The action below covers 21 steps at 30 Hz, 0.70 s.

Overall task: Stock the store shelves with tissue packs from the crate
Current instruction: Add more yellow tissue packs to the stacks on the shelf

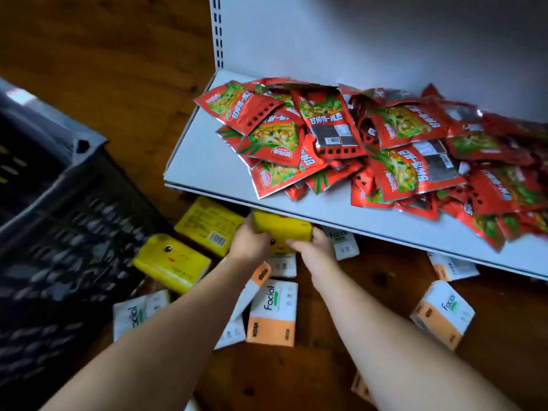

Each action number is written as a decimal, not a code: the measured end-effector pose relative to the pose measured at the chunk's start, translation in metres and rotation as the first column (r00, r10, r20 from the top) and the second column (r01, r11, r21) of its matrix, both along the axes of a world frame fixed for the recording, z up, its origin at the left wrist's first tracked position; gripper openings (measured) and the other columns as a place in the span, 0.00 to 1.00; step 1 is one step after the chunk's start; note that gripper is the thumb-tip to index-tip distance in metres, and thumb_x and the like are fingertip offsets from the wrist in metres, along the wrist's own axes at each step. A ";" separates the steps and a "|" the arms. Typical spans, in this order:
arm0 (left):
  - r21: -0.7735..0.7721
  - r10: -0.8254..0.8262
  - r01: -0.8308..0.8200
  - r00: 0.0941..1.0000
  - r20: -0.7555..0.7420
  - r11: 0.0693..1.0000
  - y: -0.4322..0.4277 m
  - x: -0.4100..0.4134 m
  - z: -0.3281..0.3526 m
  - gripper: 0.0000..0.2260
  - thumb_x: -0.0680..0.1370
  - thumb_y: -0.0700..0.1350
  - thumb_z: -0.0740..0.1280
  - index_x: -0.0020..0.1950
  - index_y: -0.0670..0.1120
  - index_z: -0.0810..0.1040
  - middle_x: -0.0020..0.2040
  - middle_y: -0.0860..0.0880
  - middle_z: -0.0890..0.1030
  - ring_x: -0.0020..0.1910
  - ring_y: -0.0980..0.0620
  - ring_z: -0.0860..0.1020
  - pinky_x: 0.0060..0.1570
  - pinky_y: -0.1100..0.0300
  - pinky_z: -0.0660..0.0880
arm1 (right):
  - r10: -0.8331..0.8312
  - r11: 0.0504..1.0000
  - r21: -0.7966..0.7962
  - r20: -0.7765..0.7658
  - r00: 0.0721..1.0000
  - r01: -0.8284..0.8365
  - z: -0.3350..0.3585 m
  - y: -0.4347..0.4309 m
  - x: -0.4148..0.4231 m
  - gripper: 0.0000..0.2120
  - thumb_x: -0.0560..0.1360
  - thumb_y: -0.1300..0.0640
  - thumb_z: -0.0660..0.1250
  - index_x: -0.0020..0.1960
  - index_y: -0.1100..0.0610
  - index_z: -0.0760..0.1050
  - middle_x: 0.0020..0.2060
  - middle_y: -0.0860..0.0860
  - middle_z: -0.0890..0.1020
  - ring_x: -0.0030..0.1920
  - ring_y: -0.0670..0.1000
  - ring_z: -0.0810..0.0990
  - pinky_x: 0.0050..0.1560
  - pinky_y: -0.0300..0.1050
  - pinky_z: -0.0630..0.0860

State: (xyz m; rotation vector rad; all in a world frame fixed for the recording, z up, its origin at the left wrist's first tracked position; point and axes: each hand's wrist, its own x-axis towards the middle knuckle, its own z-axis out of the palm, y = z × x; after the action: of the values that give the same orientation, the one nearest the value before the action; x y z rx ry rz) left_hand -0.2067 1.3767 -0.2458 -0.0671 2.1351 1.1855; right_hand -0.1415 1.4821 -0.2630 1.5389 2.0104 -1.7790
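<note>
Beyond left hand, black slatted plastic crate, contents blurred. Gripped endwise, yellow wrapped tissue pack, long axis from left hand to right hand.

Shelf front edge overhangs your left hand, right hand, held yellow pack: no room straight up. Shelf left strip bare; red snack packets heap covers right, far. Black crate blocks left. Floor near you strewn with white-orange packs; bare wood at right.

Heap of red snack packets, perhaps pickled vegetables; dark wooden floor
</note>
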 end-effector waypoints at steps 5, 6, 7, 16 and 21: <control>0.005 0.055 -0.055 0.997 0.054 0.998 -0.027 0.028 0.043 0.17 0.76 0.36 0.60 0.65 0.46 0.70 0.57 0.44 0.79 0.54 0.41 0.78 0.52 0.49 0.76 | -0.082 0.995 -0.055 0.019 0.996 0.083 0.043 -0.026 0.025 0.14 0.69 0.66 0.71 0.54 0.59 0.77 0.45 0.53 0.81 0.40 0.48 0.77 0.33 0.34 0.69; 0.009 0.082 -0.083 0.994 0.078 0.996 -0.035 0.036 0.060 0.18 0.76 0.36 0.60 0.66 0.46 0.69 0.57 0.44 0.78 0.54 0.40 0.77 0.51 0.49 0.75 | -0.096 0.992 -0.079 0.030 0.995 0.098 0.059 -0.033 0.031 0.14 0.69 0.66 0.71 0.55 0.60 0.77 0.45 0.54 0.81 0.38 0.48 0.77 0.32 0.34 0.70; 0.006 0.112 -0.113 0.989 0.097 0.994 -0.043 0.044 0.077 0.19 0.76 0.36 0.59 0.67 0.45 0.69 0.58 0.45 0.78 0.54 0.41 0.77 0.49 0.50 0.75 | -0.109 0.988 -0.102 0.042 0.993 0.113 0.077 -0.041 0.037 0.15 0.70 0.66 0.70 0.55 0.61 0.77 0.45 0.54 0.80 0.37 0.47 0.77 0.30 0.34 0.70; -0.092 0.262 -0.258 0.964 0.038 0.962 -0.085 0.075 0.312 0.11 0.76 0.43 0.66 0.58 0.43 0.75 0.49 0.48 0.76 0.54 0.45 0.76 0.54 0.52 0.75 | -0.168 0.985 -0.012 0.105 0.980 0.170 0.302 -0.068 0.074 0.08 0.72 0.55 0.71 0.46 0.55 0.72 0.45 0.55 0.78 0.46 0.55 0.76 0.51 0.53 0.76; -0.030 0.262 -0.265 0.963 -0.064 0.964 -0.088 0.061 0.474 0.11 0.74 0.41 0.66 0.56 0.45 0.78 0.52 0.46 0.81 0.54 0.46 0.78 0.56 0.52 0.75 | -0.158 0.987 0.029 -0.018 0.987 0.158 0.467 -0.070 0.058 0.09 0.72 0.59 0.71 0.49 0.58 0.74 0.42 0.53 0.77 0.45 0.52 0.75 0.49 0.47 0.73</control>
State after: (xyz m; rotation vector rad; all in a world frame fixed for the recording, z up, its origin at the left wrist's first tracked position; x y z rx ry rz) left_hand -0.1454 1.2883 0.2283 -0.3477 2.2525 1.3102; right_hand -0.0833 1.4124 0.2041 1.7439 1.9813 -1.8274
